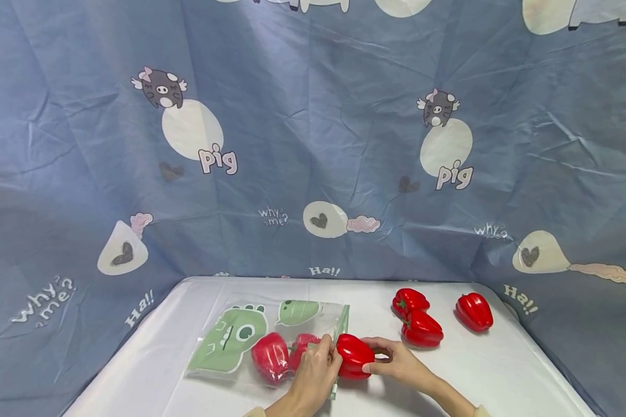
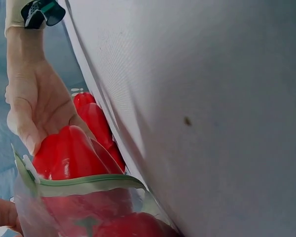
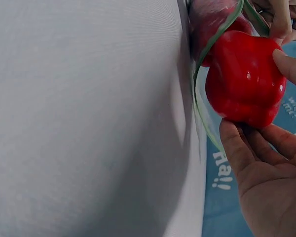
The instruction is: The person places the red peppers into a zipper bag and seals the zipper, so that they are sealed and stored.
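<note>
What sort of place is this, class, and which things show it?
Probably a makeshift indoor tabletop workspace: a patterned blue cloth hangs behind a white table, with loose red peppers and a clear bag on it.

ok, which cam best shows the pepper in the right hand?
Right wrist: the held pepper is large in frame and shows nearly whole. Left wrist: partly behind the green bag rim. Head: smaller, between left hand and right hand.

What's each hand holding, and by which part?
Left hand: the clear zip bag, by its green-edged mouth. Right hand: a red bell pepper, by the end facing away from the bag.
</note>
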`<state>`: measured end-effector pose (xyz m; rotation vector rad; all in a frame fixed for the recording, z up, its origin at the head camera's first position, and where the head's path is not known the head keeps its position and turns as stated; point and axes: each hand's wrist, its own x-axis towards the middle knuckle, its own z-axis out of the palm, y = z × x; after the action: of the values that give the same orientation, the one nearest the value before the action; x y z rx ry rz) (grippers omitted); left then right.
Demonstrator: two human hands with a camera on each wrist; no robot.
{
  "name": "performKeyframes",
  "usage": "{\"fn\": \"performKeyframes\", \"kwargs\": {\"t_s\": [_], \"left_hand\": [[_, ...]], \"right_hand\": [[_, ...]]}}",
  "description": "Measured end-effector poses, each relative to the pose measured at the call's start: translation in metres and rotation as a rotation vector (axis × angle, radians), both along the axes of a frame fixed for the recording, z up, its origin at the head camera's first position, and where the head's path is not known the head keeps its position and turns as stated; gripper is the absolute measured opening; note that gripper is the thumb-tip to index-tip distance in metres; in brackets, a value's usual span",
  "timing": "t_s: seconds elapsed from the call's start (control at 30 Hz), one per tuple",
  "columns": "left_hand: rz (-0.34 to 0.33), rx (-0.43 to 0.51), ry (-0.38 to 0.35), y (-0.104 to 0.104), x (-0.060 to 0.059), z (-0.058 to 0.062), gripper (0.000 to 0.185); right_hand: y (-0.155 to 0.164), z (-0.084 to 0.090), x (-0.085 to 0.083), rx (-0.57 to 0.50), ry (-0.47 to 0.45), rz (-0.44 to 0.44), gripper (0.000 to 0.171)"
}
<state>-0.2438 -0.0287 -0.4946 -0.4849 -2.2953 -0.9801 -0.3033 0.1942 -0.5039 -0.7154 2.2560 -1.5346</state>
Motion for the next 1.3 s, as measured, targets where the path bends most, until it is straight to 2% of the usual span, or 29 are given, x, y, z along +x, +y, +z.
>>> {"fn": "performKeyframes", "kwargs": {"t_s": [0.27, 0.67, 0.93, 1.17, 1.3], "left_hand": [[0.007, -0.004, -0.018, 0.0, 0.0, 0.001, 0.017], [0.012, -0.009, -0.026, 0.0, 0.0, 0.001, 0.017], [0.016, -0.005, 0.003, -0.001, -0.001, 0.0, 0.016], [0.001, -0.008, -0.007, 0.0, 0.0, 0.001, 0.016], [0.002, -0.006, 0.008, 0.001, 0.0, 0.0, 0.017]], "right_hand": [[0.0, -0.001, -0.001, 0.013, 0.04, 0.02, 0.056], [-0.008, -0.004, -0.004, 0.013, 0.158, 0.058, 0.054], [-0.015, -0.007, -0.006, 0.041, 0.17, 0.069, 0.053], [-0.022, -0.009, -0.006, 0.009, 0.195, 0.098, 0.054], [-0.028, -0.011, -0.007, 0.005, 0.174, 0.116, 0.055]]}}
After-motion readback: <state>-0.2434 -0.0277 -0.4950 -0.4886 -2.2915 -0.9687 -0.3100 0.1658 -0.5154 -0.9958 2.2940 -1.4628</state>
